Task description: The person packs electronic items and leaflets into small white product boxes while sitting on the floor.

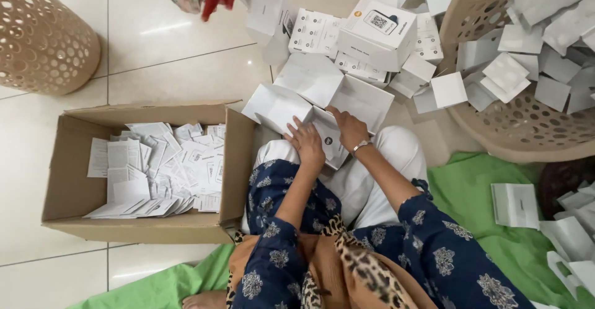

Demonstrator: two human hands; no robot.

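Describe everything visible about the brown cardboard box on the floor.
The cardboard box is a plain brown corrugated carton, open at the top with its flaps folded outward. It sits on pale floor tiles beside the person's left knee, and neither hand touches it. Inside lies a loose heap of white printed paper leaflets, filling mainly the right part; the left part shows bare cardboard bottom.

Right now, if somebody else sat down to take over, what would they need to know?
Left hand rests flat on an opened white box in the lap; right hand presses on the same box, fingers spread.
Cardboard box on the left: holds a loose pile of white paper leaflets.
Heap of white boxes lies on the floor ahead.
Tan perforated basket on the right: many white box parts inside.
More white pieces lie on the green cloth.
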